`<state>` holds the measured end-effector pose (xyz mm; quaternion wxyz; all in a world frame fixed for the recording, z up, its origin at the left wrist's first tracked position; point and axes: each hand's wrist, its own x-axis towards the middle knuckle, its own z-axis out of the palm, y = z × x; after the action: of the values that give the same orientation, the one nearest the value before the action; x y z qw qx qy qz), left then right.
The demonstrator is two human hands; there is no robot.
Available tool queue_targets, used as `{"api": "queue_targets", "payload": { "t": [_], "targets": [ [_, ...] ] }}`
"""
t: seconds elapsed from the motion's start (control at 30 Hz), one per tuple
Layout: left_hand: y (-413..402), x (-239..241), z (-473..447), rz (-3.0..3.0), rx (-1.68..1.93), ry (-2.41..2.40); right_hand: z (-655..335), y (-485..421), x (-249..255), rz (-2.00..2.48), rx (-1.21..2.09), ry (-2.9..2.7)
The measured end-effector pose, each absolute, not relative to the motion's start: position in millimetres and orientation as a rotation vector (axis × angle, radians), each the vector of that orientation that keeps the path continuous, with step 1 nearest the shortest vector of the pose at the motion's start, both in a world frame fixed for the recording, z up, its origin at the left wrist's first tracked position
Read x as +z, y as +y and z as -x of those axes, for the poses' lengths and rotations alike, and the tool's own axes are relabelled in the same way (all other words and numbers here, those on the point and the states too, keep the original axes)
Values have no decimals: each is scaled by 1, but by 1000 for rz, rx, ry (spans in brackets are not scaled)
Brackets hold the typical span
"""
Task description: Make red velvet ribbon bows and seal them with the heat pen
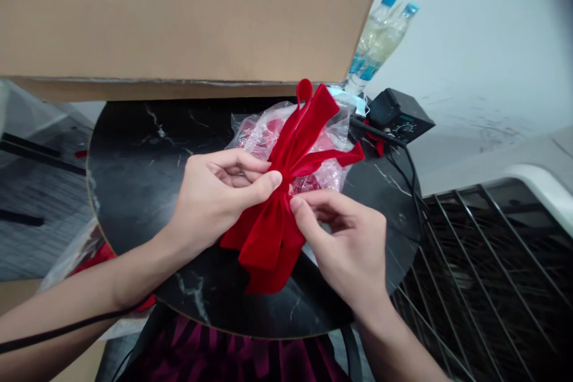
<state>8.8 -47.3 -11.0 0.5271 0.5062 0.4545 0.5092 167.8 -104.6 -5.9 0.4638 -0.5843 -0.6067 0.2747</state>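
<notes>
A red velvet ribbon bow (pixel 273 233) lies on a round black marble table (pixel 134 173). My left hand (pixel 219 197) pinches the bow's centre from the left, thumb and fingers closed on the ribbon. From the right, my right hand (pixel 344 239) pinches the same centre, its fingertips closed on the fabric. The bow's upper loops and tails rise over a clear plastic bag (pixel 264 131) holding more red pieces. Its lower loops spread toward me between my wrists.
A large cardboard box (pixel 179 18) overhangs the table's far side. Two plastic bottles (pixel 380 36) and a black device with a dial (pixel 400 116) and cables sit at the back right. A black wire rack (pixel 487 274) stands to the right. Another plastic bag (pixel 85 250) lies at the left.
</notes>
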Motion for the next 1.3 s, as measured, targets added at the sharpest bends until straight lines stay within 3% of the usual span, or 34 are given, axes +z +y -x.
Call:
{"api": "queue_targets", "payload": {
  "t": [0.17, 0.27, 0.5, 0.83, 1.13, 1.3],
  "targets": [
    [-50, -11, -6, -1182, 1093, 1029, -177, -127, -17, 1393, 1440, -1085],
    [-45, -11, -3, -1209, 1081, 1009, -212, -133, -18, 1595, 1629, -1188],
    [-33, -18, -1, -1294, 1220, 859, -311, -52, -44, 1585, 1028, -966],
    [-34, -15, -1, -1296, 959, 950, -335, 56, -74, 1377, 726, -972],
    [-33, -19, -2, -1283, 930, 968, -329, 68, -83, 1402, 391, -1071],
    [-32, -22, -1, -1264, 876, 1021, -351, 39, -57, 1413, -56, -1224]
  ]
}}
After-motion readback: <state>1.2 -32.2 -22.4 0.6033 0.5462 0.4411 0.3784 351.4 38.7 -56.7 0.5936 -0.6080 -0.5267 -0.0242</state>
